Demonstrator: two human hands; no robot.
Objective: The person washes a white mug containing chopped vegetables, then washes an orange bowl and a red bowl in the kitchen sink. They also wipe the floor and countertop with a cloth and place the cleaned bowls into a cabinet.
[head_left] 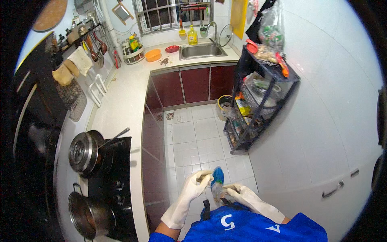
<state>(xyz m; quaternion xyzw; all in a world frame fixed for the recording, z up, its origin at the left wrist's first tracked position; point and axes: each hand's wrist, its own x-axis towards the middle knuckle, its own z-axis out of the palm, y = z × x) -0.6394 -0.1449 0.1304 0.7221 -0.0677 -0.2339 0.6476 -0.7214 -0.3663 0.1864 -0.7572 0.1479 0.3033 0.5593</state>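
My left hand [197, 184], in a white rubber glove, is raised over the tiled floor with its fingertips curled towards the thumb. Whether something thin is pinched there cannot be told. To its right, my right hand [237, 193], gloved likewise, has bent fingers close to a faint, translucent thing that may be plastic. A foot in a blue shoe cover [217, 175] shows between and below the hands. On the black gas hob [121, 169] at the left stand a lidded pan [83, 152] with a long handle beside it and a metal pot [90, 214].
A pale L-shaped countertop [121, 99] runs to a steel sink [203, 52]. On it are an orange bowl [153, 55], a red dish [172, 48] and small scraps [164, 61]. A dark shelf rack [269, 78] and a bin [223, 112] stand right of the cabinets; a door handle [332, 190] is at right.
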